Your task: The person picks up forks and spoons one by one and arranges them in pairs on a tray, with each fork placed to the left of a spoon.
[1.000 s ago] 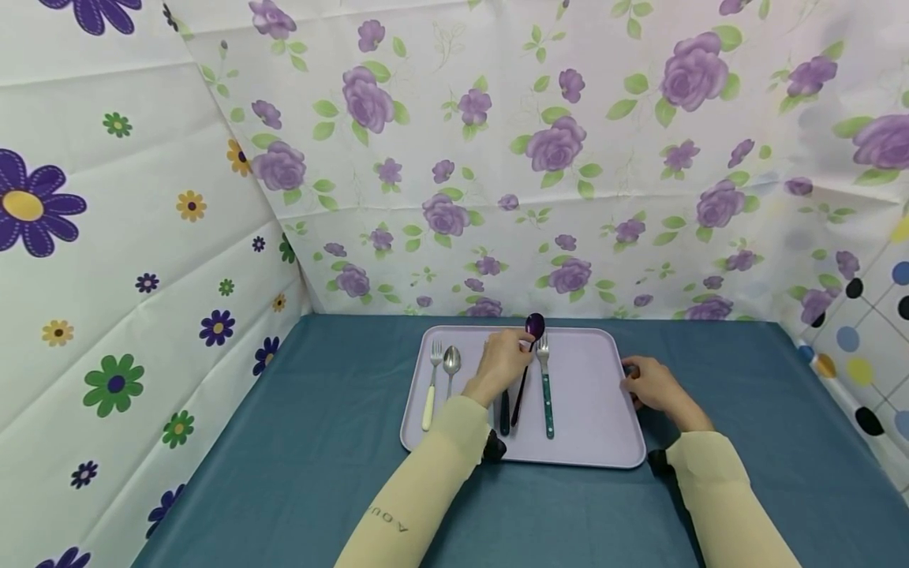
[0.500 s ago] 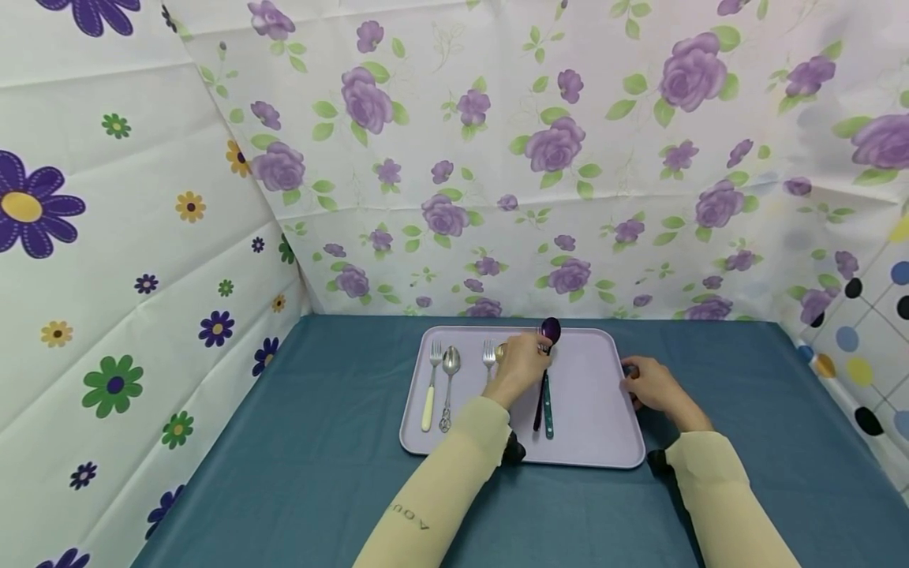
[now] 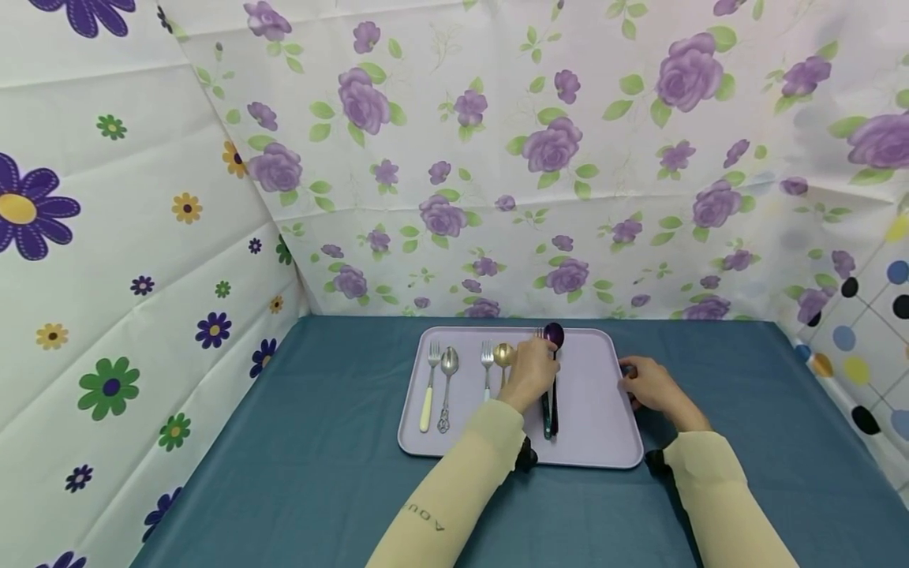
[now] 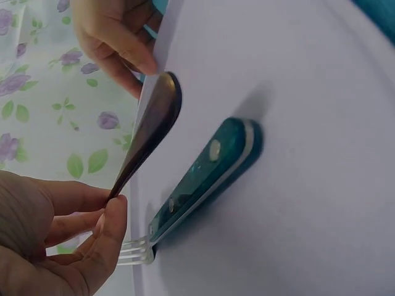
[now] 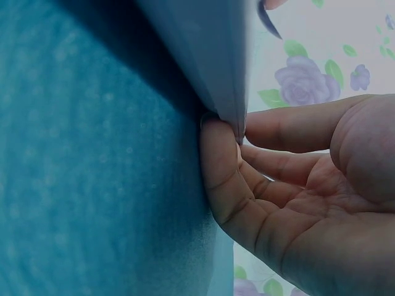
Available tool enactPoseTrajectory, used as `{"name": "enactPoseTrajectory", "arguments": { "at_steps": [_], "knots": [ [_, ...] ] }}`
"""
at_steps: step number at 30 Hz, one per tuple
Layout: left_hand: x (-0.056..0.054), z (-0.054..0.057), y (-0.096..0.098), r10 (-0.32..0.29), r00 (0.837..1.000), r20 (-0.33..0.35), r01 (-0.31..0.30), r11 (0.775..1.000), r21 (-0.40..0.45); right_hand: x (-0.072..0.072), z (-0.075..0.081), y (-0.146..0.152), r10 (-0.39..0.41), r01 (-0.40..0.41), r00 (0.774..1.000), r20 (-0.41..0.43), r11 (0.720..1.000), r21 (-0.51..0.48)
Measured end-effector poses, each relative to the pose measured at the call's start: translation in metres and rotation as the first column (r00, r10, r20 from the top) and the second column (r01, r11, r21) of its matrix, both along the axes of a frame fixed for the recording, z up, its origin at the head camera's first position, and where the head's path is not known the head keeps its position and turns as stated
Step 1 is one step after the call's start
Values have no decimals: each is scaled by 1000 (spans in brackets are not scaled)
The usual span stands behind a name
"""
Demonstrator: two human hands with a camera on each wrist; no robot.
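Two hands: we work on one tray (image 3: 604, 426).
Left hand (image 3: 534, 371): pinches purple spoon (image 3: 554, 379), long axis along green-handled fork (image 3: 545, 410), touching it.
Right hand (image 3: 649, 386): grips tray's right rim.

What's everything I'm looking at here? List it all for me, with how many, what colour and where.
Tray: one, pale lilac, on the table.
Cream-handled fork: one, far left of tray.
Silver spoon: one, beside that fork.
Silver fork: one, mid-tray.
Gold spoon: one, next to the silver fork.
Teal-handled fork: one, right of centre.
Dark purple spoon: one, alongside the teal-handled fork.
Tablecloth: one, teal.
Floral backdrop: white with purple roses.
Left hand: pinches the dark purple spoon.
Right hand: grips the tray's right edge.
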State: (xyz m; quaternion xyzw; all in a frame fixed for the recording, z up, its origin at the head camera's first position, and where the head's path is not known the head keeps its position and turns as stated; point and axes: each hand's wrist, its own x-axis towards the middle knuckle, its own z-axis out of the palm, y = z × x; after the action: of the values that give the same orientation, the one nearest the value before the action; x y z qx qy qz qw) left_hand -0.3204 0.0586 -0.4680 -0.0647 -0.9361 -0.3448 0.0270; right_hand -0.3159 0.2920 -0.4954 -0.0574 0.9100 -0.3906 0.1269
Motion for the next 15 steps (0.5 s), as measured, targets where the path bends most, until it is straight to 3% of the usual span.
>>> {"name": "enactPoseTrajectory", "arguments": {
  "at_steps": [5, 15],
  "knots": [
    [-1, -2, 5, 15, 1000, 14, -15, 1000, 6, -2, -1, 0, -8, 8, 1000, 1, 1000, 3],
    [-3, -13, 17, -9, 1000, 7, 9, 998, -69, 0, -2, -1, -17, 17, 1000, -17, 1000, -2]
  ]
}}
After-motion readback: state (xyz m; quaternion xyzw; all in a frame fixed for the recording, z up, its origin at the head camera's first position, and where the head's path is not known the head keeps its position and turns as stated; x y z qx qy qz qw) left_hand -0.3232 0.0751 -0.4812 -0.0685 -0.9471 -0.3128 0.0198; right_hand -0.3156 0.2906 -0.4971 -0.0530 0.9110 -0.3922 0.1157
